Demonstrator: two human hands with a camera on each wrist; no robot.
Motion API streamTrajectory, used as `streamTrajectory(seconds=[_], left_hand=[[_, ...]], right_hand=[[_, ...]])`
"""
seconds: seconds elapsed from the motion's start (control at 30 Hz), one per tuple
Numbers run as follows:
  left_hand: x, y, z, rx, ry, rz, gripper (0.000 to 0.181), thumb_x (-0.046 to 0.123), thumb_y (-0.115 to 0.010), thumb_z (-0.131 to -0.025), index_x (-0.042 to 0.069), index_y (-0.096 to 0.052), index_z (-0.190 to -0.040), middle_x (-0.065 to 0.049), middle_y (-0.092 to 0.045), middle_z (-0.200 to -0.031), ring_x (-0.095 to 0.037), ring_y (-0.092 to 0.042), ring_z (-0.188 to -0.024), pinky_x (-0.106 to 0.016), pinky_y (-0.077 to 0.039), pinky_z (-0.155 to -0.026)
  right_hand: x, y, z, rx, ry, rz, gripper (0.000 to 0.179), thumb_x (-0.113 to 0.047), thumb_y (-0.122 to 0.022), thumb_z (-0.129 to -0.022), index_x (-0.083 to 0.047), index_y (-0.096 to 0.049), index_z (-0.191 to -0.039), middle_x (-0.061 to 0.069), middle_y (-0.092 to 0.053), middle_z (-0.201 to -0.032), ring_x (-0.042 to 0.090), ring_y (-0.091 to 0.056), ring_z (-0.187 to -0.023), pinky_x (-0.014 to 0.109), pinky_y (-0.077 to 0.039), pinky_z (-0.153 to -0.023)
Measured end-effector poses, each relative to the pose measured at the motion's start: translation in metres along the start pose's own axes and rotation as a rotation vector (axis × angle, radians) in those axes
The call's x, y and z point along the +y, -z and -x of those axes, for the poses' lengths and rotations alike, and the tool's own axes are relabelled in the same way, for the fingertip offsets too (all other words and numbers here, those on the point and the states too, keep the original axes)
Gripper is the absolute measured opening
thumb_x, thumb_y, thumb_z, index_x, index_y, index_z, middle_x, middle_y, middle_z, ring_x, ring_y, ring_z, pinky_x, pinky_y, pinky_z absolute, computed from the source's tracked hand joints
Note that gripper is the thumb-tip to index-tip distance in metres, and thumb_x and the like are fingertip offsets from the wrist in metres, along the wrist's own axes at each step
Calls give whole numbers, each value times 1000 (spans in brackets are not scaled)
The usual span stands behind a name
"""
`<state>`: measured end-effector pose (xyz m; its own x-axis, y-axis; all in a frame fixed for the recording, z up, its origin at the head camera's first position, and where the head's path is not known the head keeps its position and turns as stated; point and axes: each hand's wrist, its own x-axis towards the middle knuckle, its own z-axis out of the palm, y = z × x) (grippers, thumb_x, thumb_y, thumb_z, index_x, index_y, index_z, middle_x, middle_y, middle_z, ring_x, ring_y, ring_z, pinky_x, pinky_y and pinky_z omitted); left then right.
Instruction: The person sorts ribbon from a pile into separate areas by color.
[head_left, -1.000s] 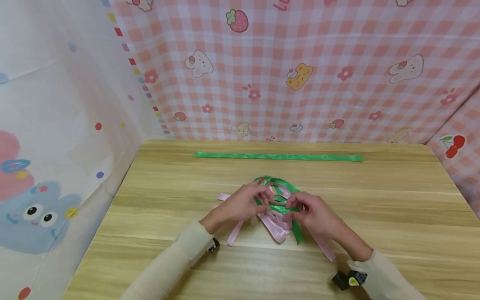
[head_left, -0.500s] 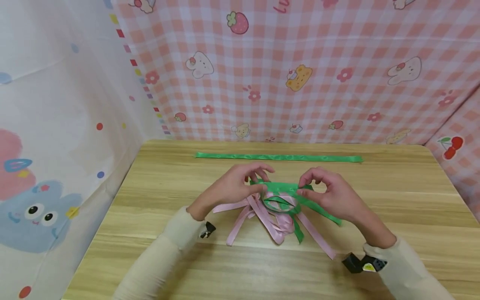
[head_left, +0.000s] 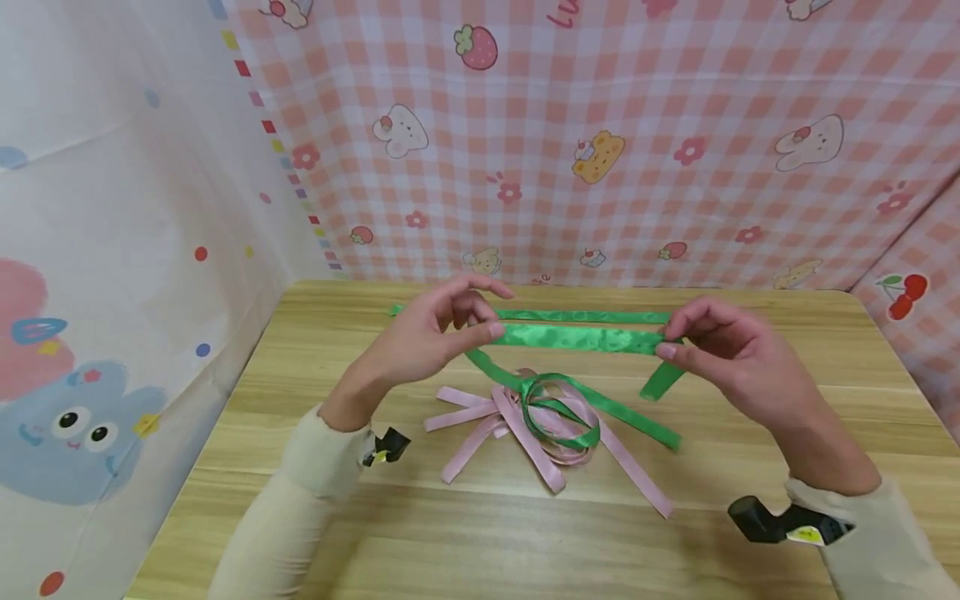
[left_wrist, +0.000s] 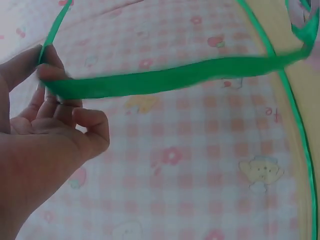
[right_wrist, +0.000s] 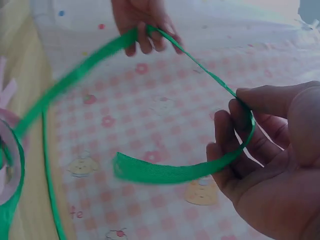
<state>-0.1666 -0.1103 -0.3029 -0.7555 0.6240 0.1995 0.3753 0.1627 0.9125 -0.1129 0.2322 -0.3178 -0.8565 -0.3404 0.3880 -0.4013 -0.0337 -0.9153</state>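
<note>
A green satin ribbon (head_left: 577, 337) is stretched level between my two hands above the table. My left hand (head_left: 423, 329) pinches it between thumb and fingers. From there, in the left wrist view, a length of the ribbon (left_wrist: 175, 76) runs back to the pile. On the other side my right hand (head_left: 742, 358) pinches it near one end, and the loose ribbon tail (right_wrist: 165, 172) hangs past the fingers. Below lies a tangled pile of pink ribbons (head_left: 536, 446) with green ribbon loops (head_left: 588, 437) on top.
A separate green ribbon (head_left: 585, 316) lies straight along the back of the wooden table (head_left: 480, 533), partly hidden behind my left hand in the head view. Behind the table hangs a pink checked curtain (head_left: 450, 167); a white printed cloth (head_left: 135, 225) hangs at the left.
Both hands have risen off the pile and moved apart, drawing the green ribbon out and taut between them. The pink ribbons beneath lie more spread out, and a green tail now hangs from my right hand.
</note>
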Motion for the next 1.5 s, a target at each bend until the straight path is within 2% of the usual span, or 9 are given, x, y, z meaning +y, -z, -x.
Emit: streamTrajectory(seconds=[0.17,0.37,0.43,0.6,0.73,0.9,1.17,1.3,1.5], left_hand=[[-3,13,9,-15,7,28,36,7,-62,-97,8,-55,-132,-9,-65,-77,-25,-63,-77,-34,-51,-78],[-18,26,26,-48,69,2,37,4,-59,-98,7,-54,-135,-11,-70,-92,-15,-48,-62,-27,-44,-57],[-25,30,33,-53,100,-8,36,4,-60,-98,8,-55,-134,-12,-69,-93,-15,-44,-60,-26,-42,-54],[-39,42,51,-39,175,-44,34,7,-61,-98,13,-58,-131,-11,-69,-94,-16,-49,-64,-28,-47,-59],[-48,52,64,-12,228,-52,33,10,-63,-97,15,-58,-129,-9,-70,-94,-20,-53,-66,-29,-50,-62],[-59,65,77,39,288,-22,30,13,-65,-96,14,-59,-126,-3,-70,-91,-25,-53,-64,-29,-46,-56],[-56,86,89,118,224,-25,27,6,-63,-96,15,-62,-121,3,-71,-91,-15,-60,-73,-26,-48,-61],[-54,92,94,159,193,-31,25,4,-65,-95,13,-63,-118,4,-71,-88,-15,-59,-73,-24,-48,-63],[-63,101,106,147,159,-6,25,-2,-59,-97,7,-61,-120,2,-72,-94,-15,-63,-76,-24,-53,-71]], right_hand=[[-1,15,6,18,40,-76,26,27,-47,-87,6,-57,-98,7,-64,-88,17,-65,-77,23,-55,-71],[14,29,20,-13,57,-78,27,29,-46,-86,8,-56,-101,7,-63,-88,17,-59,-72,23,-51,-62],[18,32,27,9,19,-21,28,28,-49,-86,6,-58,-101,5,-62,-88,15,-57,-72,23,-49,-59],[26,41,39,30,-72,64,25,23,-52,-88,2,-58,-101,2,-62,-90,13,-57,-75,23,-47,-61],[31,49,46,19,-109,37,23,21,-51,-90,2,-57,-102,1,-63,-90,10,-59,-76,24,-46,-59],[36,59,53,8,-131,24,25,21,-48,-92,2,-57,-105,0,-64,-91,8,-60,-78,24,-46,-59],[25,76,53,78,-124,186,24,18,-47,-95,1,-58,-107,-2,-63,-95,9,-56,-81,19,-44,-67],[18,84,54,102,-87,143,27,23,-46,-92,4,-58,-107,0,-64,-97,9,-58,-83,16,-46,-71],[17,94,62,149,-92,211,28,26,-52,-87,4,-59,-102,0,-63,-94,8,-58,-77,16,-47,-67]])
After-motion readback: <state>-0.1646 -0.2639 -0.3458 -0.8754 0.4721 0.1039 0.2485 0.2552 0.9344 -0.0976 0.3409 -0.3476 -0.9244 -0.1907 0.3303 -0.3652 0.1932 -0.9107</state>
